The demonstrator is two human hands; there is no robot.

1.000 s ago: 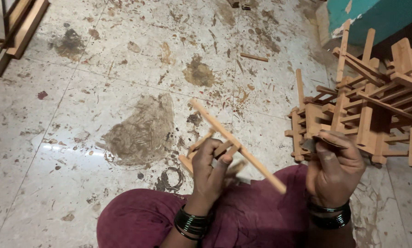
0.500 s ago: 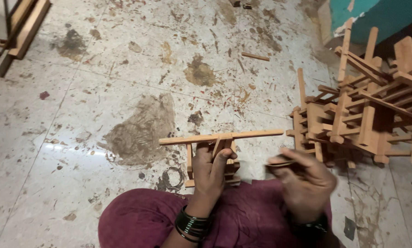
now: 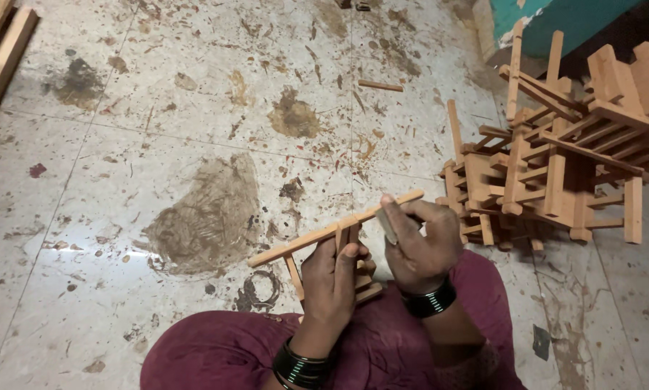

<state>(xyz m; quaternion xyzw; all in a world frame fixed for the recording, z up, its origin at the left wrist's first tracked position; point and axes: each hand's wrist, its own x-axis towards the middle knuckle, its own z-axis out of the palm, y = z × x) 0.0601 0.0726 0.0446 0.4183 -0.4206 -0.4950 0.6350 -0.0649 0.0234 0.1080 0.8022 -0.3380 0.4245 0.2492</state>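
Left hand point(image 3: 332, 278) grip is clamped on a small light-brown slatted wooden frame point(image 3: 339, 245). Right hand point(image 3: 422, 242), at 3 o'clock, pinches its long top slat, seating it; alignment appears required next.

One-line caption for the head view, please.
Left hand steadies a small wooden frame while right hand grips its long slat, beside stacked frames.

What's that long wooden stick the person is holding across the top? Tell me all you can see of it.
The long wooden stick is a thin, straight strip of pale, bare wood with squared edges. It lies nearly level, its right end raised a little, across the top of a small wooden frame held over the lap. The left hand grips the frame just below it, fingers reaching up to the strip, while the right hand covers its right part, with the tip poking out beyond the fingers. Its left end hangs free above the stained floor.
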